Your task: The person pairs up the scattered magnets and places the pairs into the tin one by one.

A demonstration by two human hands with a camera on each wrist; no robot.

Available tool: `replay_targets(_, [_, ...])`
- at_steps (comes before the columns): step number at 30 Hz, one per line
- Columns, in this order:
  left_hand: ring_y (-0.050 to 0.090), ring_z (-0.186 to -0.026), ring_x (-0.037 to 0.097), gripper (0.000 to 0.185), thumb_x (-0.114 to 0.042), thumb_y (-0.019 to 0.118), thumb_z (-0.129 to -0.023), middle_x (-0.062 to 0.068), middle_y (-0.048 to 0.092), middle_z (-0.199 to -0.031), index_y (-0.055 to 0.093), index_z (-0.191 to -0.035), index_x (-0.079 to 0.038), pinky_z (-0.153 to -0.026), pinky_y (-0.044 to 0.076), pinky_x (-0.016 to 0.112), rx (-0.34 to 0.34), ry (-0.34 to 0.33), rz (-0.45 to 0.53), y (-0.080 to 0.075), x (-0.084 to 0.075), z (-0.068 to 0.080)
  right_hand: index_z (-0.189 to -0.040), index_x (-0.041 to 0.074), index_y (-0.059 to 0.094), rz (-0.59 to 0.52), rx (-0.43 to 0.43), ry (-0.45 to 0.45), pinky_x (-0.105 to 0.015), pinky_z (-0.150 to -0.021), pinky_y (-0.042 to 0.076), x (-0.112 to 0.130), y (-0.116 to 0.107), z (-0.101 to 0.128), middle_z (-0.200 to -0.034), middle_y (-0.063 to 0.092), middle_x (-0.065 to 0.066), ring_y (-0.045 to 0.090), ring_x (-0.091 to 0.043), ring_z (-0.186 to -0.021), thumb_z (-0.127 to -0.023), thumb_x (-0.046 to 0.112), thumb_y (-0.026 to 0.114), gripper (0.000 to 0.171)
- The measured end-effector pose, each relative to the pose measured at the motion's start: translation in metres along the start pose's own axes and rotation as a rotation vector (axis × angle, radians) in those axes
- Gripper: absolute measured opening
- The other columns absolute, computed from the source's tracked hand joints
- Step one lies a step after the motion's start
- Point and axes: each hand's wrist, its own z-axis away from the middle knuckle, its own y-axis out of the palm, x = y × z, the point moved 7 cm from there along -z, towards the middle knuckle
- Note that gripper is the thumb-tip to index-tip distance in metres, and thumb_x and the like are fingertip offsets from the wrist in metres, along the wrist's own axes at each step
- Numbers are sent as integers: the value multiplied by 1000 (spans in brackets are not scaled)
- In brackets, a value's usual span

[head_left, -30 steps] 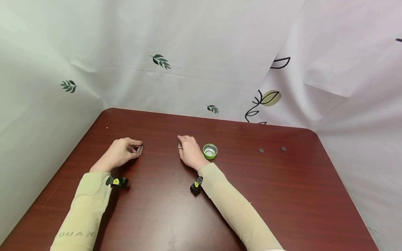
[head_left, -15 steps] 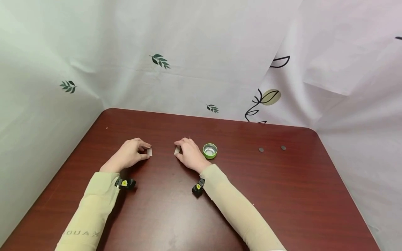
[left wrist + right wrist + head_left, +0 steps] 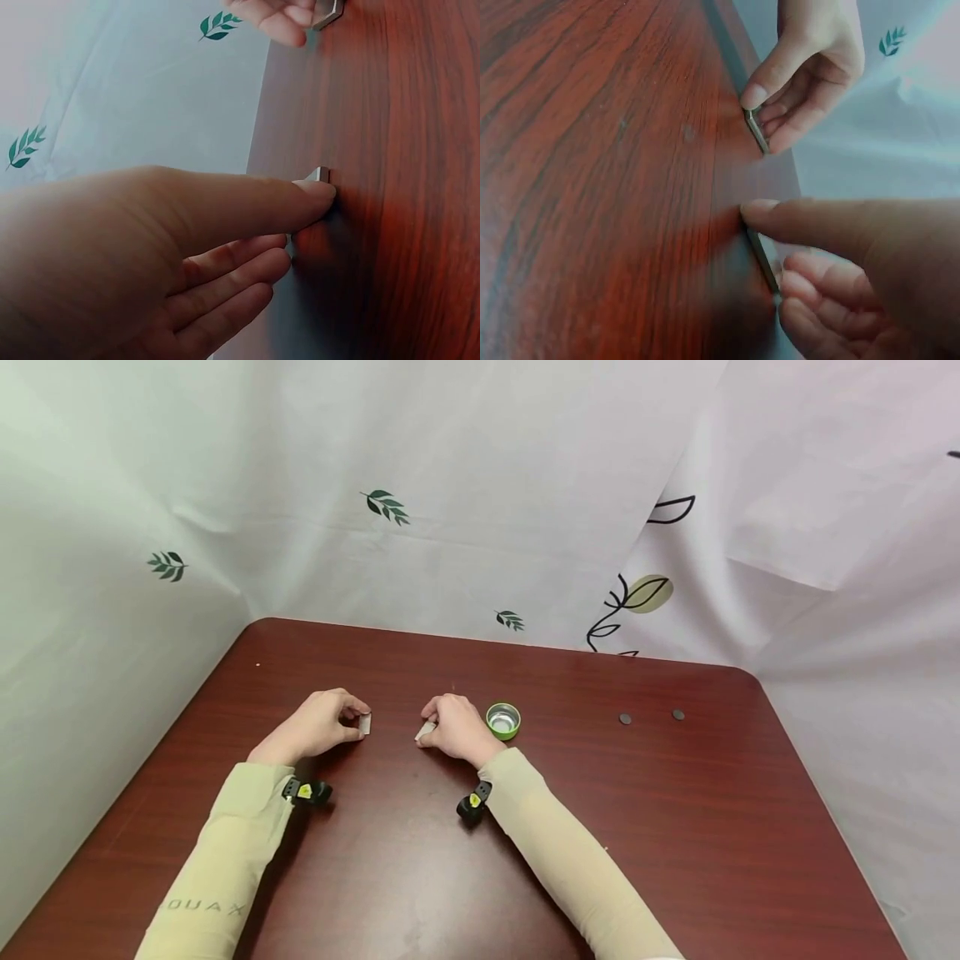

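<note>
My left hand (image 3: 318,725) pinches a small, flat, pale metal plate (image 3: 365,724) between thumb and fingers, low over the table. Facing it, my right hand (image 3: 456,728) pinches a similar plate (image 3: 426,731), which lies slanted. A gap separates the two plates. In the left wrist view the thumb covers most of the left plate (image 3: 323,174), leaving a corner visible. Seen from the right wrist, the right plate (image 3: 763,259) appears as a thin edge between thumb and fingers, with the left plate (image 3: 757,133) beyond it.
A small round green tin (image 3: 503,737) with a silvery inside stands just right of my right hand. Two dark discs, one nearer (image 3: 626,719) and another disc (image 3: 678,715), lie farther right on the reddish-brown table (image 3: 720,827). A patterned white cloth (image 3: 450,460) hangs behind.
My left hand has moved right with its plate, narrowing the gap between the hands. The right hand has shifted slightly, and its plate has turned to a slant.
</note>
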Motion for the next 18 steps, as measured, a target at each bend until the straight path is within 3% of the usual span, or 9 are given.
replay_targets(7, [65, -91, 30, 24, -1, 81, -81, 10, 67, -96, 74, -104, 4, -83, 54, 47, 13, -10, 13, 1, -3, -1, -116, 5, 73, -84, 50, -77, -19, -82, 49, 2, 6, 0, -104, 69, -3, 63, -12, -93, -80, 10, 88, 40])
replay_targets(14, [66, -90, 30, 26, 0, 82, -80, 10, 67, -95, 74, -104, 5, -83, 54, 47, 21, -1, 19, 2, -4, -3, -100, 7, 75, -14, 24, -107, -18, -76, 48, 0, 4, -4, -90, 68, 1, 62, -9, -84, -80, 16, 89, 26])
replay_targets(18, [66, -90, 30, 27, -2, 83, -79, 10, 67, -94, 74, -104, 5, -82, 55, 47, 29, 4, 13, 4, -4, -5, -105, 6, 74, -9, 32, -137, -19, -78, 48, 1, 5, -4, -94, 66, -1, 61, -12, -87, -80, 16, 89, 30])
